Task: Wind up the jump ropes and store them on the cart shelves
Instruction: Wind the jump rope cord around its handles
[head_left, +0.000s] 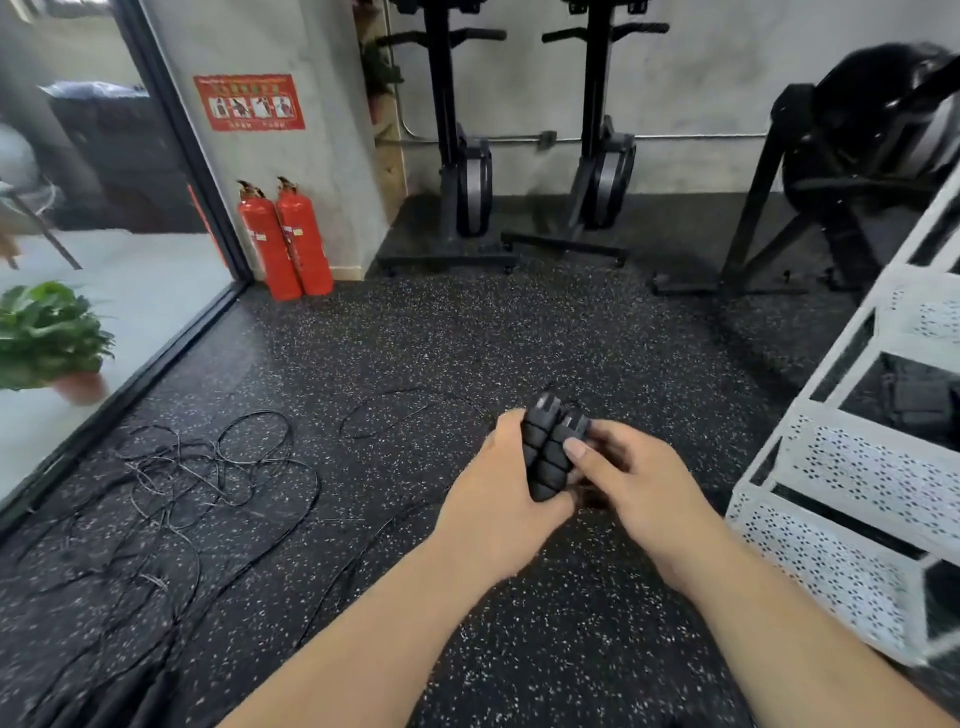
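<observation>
Just below the middle of the frame, two black ribbed foam jump-rope handles (548, 457) are held side by side and touching, their capped ends tilted toward the top of the frame. The left hand (493, 499) has a narrow grip wrapped round the pair from the left, with the thumb crossing under their lower ends and the fingers hidden behind them. The right hand (641, 480) closes on the same pair from the right: its thumb presses flat on the right-hand handle, and its other fingers curl in beneath, where their exact hold cannot be made out. Both hands hover over the black speckled rubber floor (519, 338). A thin black cord (400, 418) lies in a loose loop on the floor just left of the handles; whether it joins them cannot be told. Further toward the lower left lies a loose tangle of thin black jump ropes (208, 478), spread out and unwound. At the right edge stands a white perforated metal cart (852, 467), its tiered shelves rising toward the upper right, with a dark object (917, 408) on one middle shelf. Two red fire extinguishers (285, 241) stand against the grey wall in the upper left, and a green potted plant (47, 338) sits at the left edge.
</observation>
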